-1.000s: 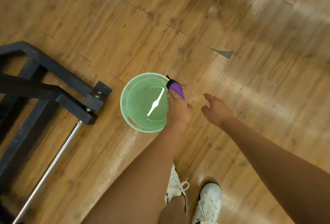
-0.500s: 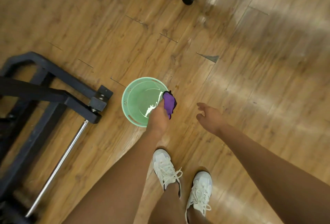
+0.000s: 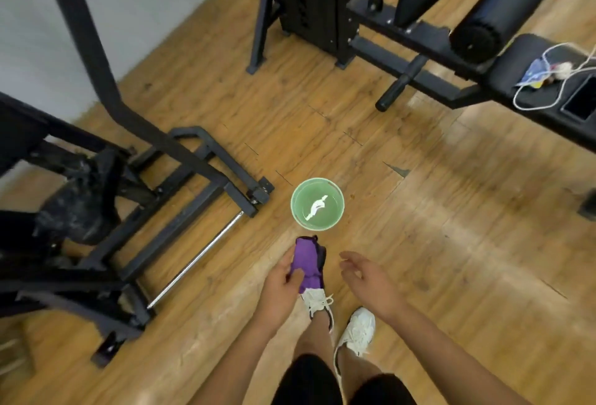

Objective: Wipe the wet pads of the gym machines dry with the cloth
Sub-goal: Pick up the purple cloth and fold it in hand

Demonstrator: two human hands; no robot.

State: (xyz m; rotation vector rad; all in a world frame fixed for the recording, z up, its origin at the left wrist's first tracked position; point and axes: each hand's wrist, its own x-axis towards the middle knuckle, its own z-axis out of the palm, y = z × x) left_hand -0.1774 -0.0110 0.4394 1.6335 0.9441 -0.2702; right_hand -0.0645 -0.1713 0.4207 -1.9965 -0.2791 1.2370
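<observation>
Here, just beside a green bowl (image 3: 292, 204) on the gym floor (image 3: 451, 243), the left hand (image 3: 280, 288) grips the purple cloth (image 3: 308, 262) (thumb on top); the right hand (image 3: 367, 278) hovers spread, empty. Wiping looks not yet begun: next, carry the cloth to the bench pad (image 3: 509, 59), its wetness unclear from here.

Basin (image 3: 293, 203): green, round, on the floor mid-scene, white glare inside.
Floor (image 3: 451, 243): glossy wood planks.
Chrome bar (image 3: 195, 259): slanting low in the left black frame.
White cable (image 3: 532, 109): looped, far right.
Wall (image 3: 145, 1): pale, far left.
Sneakers (image 3: 358, 330): white, near centre.
</observation>
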